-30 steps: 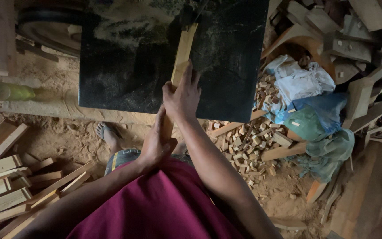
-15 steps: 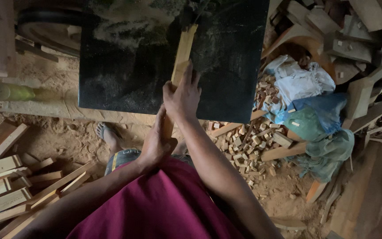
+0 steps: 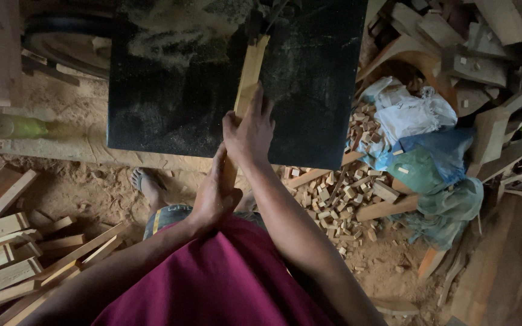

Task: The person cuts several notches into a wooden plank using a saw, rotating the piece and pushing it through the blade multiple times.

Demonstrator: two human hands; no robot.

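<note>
Feeding wooden strip (image 3: 250, 72) along dark saw table (image 3: 170, 102): right hand (image 3: 250, 130) clasped strip, left hand (image 3: 215, 193) gripped tail end. Judgement: feed straight, fingers clear of blade.

Place: a rough woodworking shop with a dirt floor.
Under my hands: a dark saw table (image 3: 176, 115) dusted with sawdust (image 3: 170, 36); I hold a wood strip (image 3: 250, 72) on it.
Right of my hands: a heap of small offcut blocks (image 3: 339, 193) on the ground, with bigger scrap pieces (image 3: 472, 42) piled beyond.
Left of my hands, lower: cut boards (image 3: 7, 259) stacked on the sandy ground.
Floor: bare earth (image 3: 86, 187) strewn with chips, my sandalled foot (image 3: 149, 187) on it.
</note>
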